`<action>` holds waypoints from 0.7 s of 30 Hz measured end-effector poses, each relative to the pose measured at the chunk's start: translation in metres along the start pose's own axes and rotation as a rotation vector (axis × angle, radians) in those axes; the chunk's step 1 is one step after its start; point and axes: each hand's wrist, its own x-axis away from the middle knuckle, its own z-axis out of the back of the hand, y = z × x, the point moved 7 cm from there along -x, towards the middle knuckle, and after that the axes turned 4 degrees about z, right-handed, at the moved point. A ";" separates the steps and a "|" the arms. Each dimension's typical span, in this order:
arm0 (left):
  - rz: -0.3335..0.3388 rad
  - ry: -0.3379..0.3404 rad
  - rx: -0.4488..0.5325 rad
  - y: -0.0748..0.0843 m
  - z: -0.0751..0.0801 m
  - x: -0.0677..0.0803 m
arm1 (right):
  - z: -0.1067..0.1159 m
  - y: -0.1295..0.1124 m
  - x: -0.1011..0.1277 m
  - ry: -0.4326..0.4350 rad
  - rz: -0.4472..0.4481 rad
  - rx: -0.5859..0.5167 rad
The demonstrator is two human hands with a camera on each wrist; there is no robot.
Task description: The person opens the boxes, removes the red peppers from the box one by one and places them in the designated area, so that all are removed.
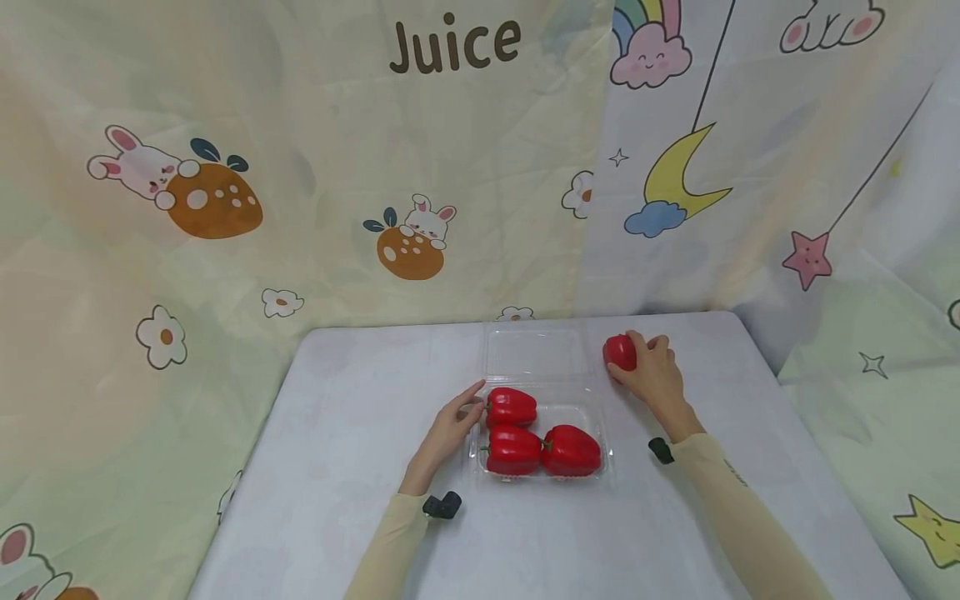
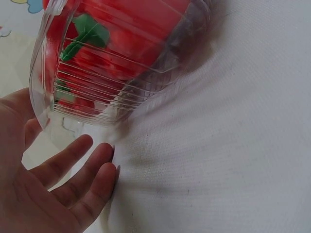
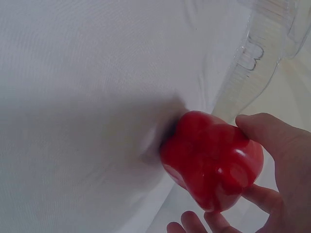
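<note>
Nearest the person, two pale yellow sleeves [image 1: 738, 508] reached forward over a white table [image 1: 337, 500], each wrist carrying a small black camera [image 1: 442, 505].

A little farther out sat a clear plastic box [image 1: 540, 454] with three red peppers inside. Two peppers lay side by side in the near part, one on the left [image 1: 513, 450] and one on the right [image 1: 572, 451], touching each other. The third pepper [image 1: 512, 407] lay just behind the left one. Through the ribbed wall of the box [image 2: 121, 73] the left wrist view showed blurred red flesh and a green stem [image 2: 82, 36].

The left hand [image 1: 450, 429] lay on the table at the left side of the box, fingers straight and relaxed, gripping nothing. Its fingertips [image 1: 474, 392] were at the box wall beside the rear pepper; whether they touched it could not be told. From the wrist, the fingers [image 2: 82, 182] spread loosely next to the box.

Beyond the box's base, the open clear lid [image 1: 534, 354] lay flat on the table.

Farthest out, to the right of the lid, the right hand [image 1: 654, 377] gripped a fourth pepper [image 1: 620, 352], thumb and fingers curled around it [image 3: 211, 160]. This pepper was outside the box, low at the table surface near the lid's edge [image 3: 252, 58].

Behind the table hung a cartoon curtain [image 1: 225, 208] printed with rabbits, a moon and the word Juice.
</note>
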 end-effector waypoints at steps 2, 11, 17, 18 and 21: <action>-0.001 -0.001 0.002 0.000 0.000 0.000 | -0.001 0.000 0.000 0.002 -0.003 0.011; 0.002 0.013 -0.004 -0.003 -0.001 -0.002 | 0.000 -0.003 0.000 0.013 -0.013 0.032; -0.003 0.012 0.003 -0.003 -0.001 -0.002 | -0.001 -0.003 -0.001 0.003 -0.015 0.059; -0.003 0.012 0.003 -0.003 -0.001 -0.002 | -0.001 -0.003 -0.001 0.003 -0.014 0.063; -0.003 0.009 0.003 -0.003 -0.001 -0.002 | 0.000 -0.004 -0.001 0.002 -0.014 0.072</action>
